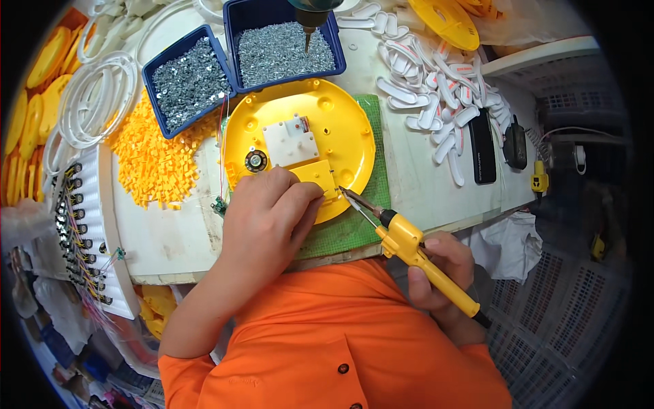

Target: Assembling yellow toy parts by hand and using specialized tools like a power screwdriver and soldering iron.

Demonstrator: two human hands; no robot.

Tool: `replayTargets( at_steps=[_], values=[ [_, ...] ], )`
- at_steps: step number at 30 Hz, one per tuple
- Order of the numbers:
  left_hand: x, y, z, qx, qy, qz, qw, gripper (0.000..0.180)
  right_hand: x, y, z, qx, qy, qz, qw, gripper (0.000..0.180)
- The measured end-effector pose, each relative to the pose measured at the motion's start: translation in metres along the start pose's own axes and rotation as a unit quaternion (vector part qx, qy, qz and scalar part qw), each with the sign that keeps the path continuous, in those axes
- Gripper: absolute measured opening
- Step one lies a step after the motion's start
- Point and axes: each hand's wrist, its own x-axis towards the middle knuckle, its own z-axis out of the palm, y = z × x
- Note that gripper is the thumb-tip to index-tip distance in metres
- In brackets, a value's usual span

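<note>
Nearest the camera, the person's right hand [443, 273] is clenched around the yellow handle of a soldering iron [409, 247], its grip wrapping the shaft like a pen held low. The iron's metal tip points up and to the left, ending just beside the near rim of the round yellow housing [340, 123], close to a small yellow cover plate [317, 175].

The left hand [269, 221] lies over the near edge of that housing, its grip curled, with the fingertips pressing down on the cover plate; whether anything thin is pinched beneath them cannot be told.

The step in hand looks like soldering a joint inside the housing, and the next move seems to call for a steady, small advance of the tip to the spot the fingers guard, without touching the plastic.

The housing rests on a green mat [371, 204] on the bench [170, 238], open side up, showing a white circuit board [291, 141] and a small round speaker [256, 161].

Farther off lie a heap of small orange plastic pieces [153, 160], two blue trays of screws [235, 58], white rings [95, 102] and white clips [436, 95], with an electric screwdriver [310, 17] hanging above the trays.
</note>
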Motion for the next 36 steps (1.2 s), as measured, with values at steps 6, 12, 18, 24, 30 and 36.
replayTargets(
  at_steps=[6,12,18,24,30,36],
  values=[
    [0.000,0.002,0.016,0.026,0.050,0.013,0.998,0.015,0.002,-0.001,-0.002,0.031,-0.046,0.001,0.998,0.043],
    [-0.002,0.000,0.022,0.034,0.059,0.001,0.998,0.016,0.008,-0.003,0.000,0.015,-0.050,-0.015,0.999,0.042],
    [0.000,0.001,0.022,0.037,0.054,-0.001,0.998,0.015,0.010,-0.001,0.000,0.002,-0.037,-0.030,0.999,0.039],
    [-0.001,0.001,0.023,0.045,0.052,0.000,0.998,0.015,0.014,-0.003,0.000,-0.008,-0.034,-0.032,0.999,0.035],
    [-0.001,0.000,0.023,0.050,0.053,0.004,0.997,0.016,0.001,-0.002,-0.004,-0.003,-0.046,-0.016,0.999,0.044],
    [-0.001,0.000,0.024,0.055,0.052,0.004,0.997,0.015,-0.005,0.000,-0.013,-0.003,-0.057,0.019,0.998,0.052]
  ],
)
